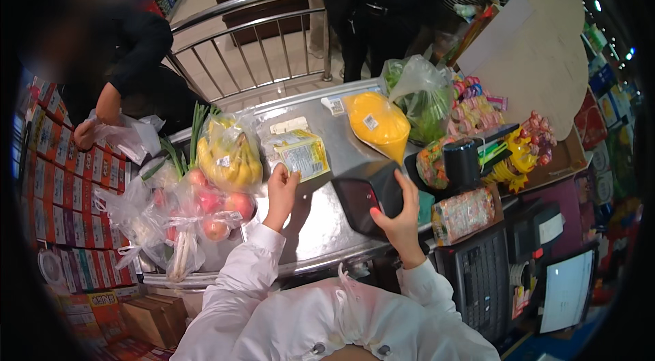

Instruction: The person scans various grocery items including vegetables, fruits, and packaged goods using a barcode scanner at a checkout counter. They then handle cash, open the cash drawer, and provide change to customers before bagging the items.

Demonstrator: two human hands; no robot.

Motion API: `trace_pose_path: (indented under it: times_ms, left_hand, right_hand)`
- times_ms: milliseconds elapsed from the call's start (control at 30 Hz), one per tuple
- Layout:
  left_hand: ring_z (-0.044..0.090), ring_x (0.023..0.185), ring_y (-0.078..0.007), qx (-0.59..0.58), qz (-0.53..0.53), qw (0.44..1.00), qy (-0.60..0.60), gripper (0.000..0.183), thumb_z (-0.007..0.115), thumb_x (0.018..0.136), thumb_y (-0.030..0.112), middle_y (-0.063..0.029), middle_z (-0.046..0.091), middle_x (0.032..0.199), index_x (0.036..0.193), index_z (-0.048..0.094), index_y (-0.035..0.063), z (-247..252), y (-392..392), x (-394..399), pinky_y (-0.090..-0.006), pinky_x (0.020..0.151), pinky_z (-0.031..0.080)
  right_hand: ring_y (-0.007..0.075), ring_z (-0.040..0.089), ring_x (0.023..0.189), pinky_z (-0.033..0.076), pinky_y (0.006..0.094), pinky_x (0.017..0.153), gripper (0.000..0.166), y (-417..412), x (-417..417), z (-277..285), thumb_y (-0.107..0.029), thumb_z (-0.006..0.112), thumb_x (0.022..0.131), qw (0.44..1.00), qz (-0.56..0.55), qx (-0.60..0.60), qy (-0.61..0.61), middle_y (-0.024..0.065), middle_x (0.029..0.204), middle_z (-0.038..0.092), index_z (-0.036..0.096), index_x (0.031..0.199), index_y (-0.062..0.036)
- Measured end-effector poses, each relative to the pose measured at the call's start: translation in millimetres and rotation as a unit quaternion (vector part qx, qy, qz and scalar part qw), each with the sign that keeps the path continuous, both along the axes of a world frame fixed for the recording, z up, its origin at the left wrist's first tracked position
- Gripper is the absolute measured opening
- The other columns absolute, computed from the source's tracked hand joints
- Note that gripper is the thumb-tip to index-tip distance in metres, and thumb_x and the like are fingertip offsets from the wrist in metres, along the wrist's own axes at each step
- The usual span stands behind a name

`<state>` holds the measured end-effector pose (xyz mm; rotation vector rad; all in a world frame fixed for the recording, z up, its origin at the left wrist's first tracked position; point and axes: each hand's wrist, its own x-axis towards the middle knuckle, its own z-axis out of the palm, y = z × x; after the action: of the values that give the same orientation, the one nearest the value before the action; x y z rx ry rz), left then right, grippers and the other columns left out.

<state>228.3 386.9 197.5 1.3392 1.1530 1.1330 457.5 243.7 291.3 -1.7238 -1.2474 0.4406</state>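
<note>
My left hand (282, 194) pinches the near corner of a yellow-edged food package (305, 155) with a printed label and barcode. My right hand (401, 210) grips the side of a black box-shaped barcode scanner (353, 200), its thumb and fingers spread around the edge; a dark reddish window faces left. Behind the scanner lies a clear bag of yellow grain-like food (378, 118) with a barcode sticker. Left of the package sits a bagged bunch of bananas (230, 156). Bagged apples (238, 205) lie nearer to me, beside my left wrist.
The metal checkout counter (327, 233) also bears bagged leafy greens (422, 105) and green onions (197, 128). At right stand candy displays (476, 110), a dark cylinder (460, 164) and a keyboard (476, 279). A person at left handles a plastic bag (128, 138). Metal railings (256, 49) stand beyond.
</note>
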Motion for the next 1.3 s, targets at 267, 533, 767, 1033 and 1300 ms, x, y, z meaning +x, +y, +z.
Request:
trace_pose_path:
  times_ms: [267,533,767,1033,1300]
  left_hand:
    - [0.034,0.059,-0.0087,-0.004,0.000,0.999,-0.038,0.020,0.057,0.090,0.009,-0.0013,0.036,0.063,0.078,0.041,0.0051,55.3,-91.0,28.5,-0.0268,0.051,0.031]
    - [0.034,0.063,-0.0062,0.030,-0.007,0.999,-0.024,0.021,0.056,0.089,0.006,0.0020,0.035,0.069,0.077,0.039,0.0072,51.9,-64.2,-19.7,-0.0233,0.053,0.032]
    - [0.043,0.068,-0.0071,-0.071,-0.076,0.992,-0.066,0.021,0.049,0.092,0.007,0.0004,0.040,0.077,0.079,0.033,0.0091,18.4,-80.7,-12.3,-0.0240,0.061,0.049]
    - [0.047,0.071,-0.0088,-0.113,-0.151,0.980,-0.068,0.014,0.046,0.089,0.005,-0.0017,0.043,0.082,0.082,0.034,0.0083,16.1,-81.3,2.6,-0.0261,0.064,0.050]
    - [0.056,0.076,-0.0173,-0.146,-0.023,0.976,-0.160,0.012,0.050,0.093,0.010,-0.0100,0.055,0.098,0.099,0.041,0.0047,-45.3,55.2,-11.8,-0.0310,0.065,0.050]
  right_hand:
    - [0.0386,0.038,0.122,0.025,0.0521,0.098,0.086,26.6,-63.2,8.0,-0.028,0.080,0.058,0.948,-0.065,0.053,-0.308,0.0213,0.134,0.037,0.045,0.136,-0.0198]
    - [0.0391,0.034,0.124,0.023,0.0515,0.101,0.085,-11.0,-41.8,-15.0,-0.024,0.078,0.061,0.977,-0.191,-0.011,-0.096,0.0201,0.134,0.036,0.041,0.138,-0.0191]
    - [0.0380,0.035,0.124,0.028,0.0511,0.094,0.095,-26.6,-65.6,-8.3,-0.032,0.081,0.053,0.954,-0.118,0.038,-0.274,0.0227,0.136,0.034,0.041,0.139,-0.0184]
    - [0.0388,0.034,0.124,0.025,0.0496,0.099,0.090,-36.3,-68.8,-29.0,-0.033,0.079,0.062,0.974,-0.137,0.012,-0.178,0.0219,0.135,0.033,0.038,0.140,-0.0186]
    - [0.0402,0.034,0.119,0.024,0.0472,0.100,0.089,-50.4,-33.8,-25.9,-0.019,0.075,0.059,0.981,-0.122,-0.044,-0.143,0.0235,0.133,0.034,0.038,0.140,-0.0204]
